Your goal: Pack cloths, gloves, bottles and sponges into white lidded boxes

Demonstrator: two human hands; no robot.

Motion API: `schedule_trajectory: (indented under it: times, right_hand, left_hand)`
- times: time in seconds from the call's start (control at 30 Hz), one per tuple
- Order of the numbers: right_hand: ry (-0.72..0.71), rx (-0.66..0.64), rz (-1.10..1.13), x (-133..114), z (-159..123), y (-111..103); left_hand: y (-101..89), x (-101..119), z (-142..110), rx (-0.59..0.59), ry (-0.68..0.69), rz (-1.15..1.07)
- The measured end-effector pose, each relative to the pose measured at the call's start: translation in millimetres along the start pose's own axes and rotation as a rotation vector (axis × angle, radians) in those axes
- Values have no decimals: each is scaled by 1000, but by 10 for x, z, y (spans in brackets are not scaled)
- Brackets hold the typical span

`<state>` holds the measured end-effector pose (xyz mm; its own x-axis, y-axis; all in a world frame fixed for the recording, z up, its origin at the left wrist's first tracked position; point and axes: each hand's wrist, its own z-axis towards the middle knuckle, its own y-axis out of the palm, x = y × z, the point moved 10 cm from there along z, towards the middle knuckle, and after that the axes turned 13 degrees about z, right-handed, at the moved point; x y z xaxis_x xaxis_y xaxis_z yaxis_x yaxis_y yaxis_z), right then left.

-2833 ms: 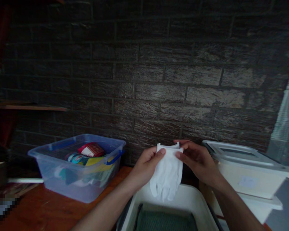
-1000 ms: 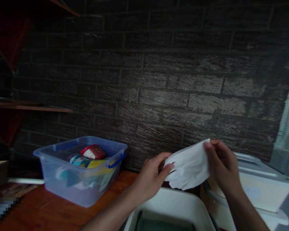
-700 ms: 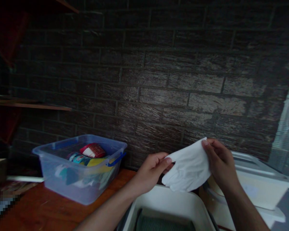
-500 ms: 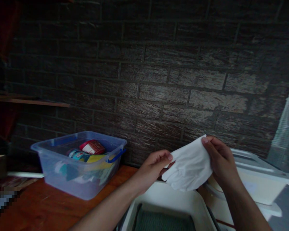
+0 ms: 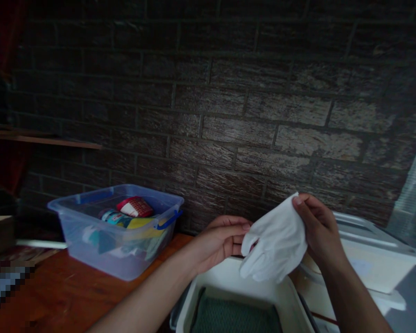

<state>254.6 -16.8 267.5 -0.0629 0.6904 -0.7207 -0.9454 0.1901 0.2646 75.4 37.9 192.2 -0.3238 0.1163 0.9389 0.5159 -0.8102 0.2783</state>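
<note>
A white fabric glove [image 5: 277, 240] hangs in the air above a white tub, its fingers pointing down and to the left. My right hand [image 5: 317, 226] pinches the glove's cuff end at the upper right. My left hand [image 5: 222, 238] has its fingers curled together against the glove's left edge, by the thumb part. Both forearms reach in from the bottom of the view.
The white tub [image 5: 225, 277] below the glove holds a green cloth [image 5: 232, 317]. A clear blue-handled bin [image 5: 90, 252] with packets stands on the wooden table [image 5: 65, 300] at the left. White lidded boxes [image 5: 370, 245] are stacked at the right. A dark brick wall is close behind.
The glove was held upright by its cuff with both hands; it has since swung to the right and tilted. The left hand slid down to the glove's finger end.
</note>
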Motion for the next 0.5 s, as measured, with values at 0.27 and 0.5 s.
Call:
schedule_trajectory:
  times: [0.27,0.5]
  right_hand:
    - [-33,60,18,-20,6,-49]
    - [-89,176,70,-134,16,-231]
  left_hand:
    - [34,2,-11,-61,11,60]
    - [-9,145,-6,-19,130,136]
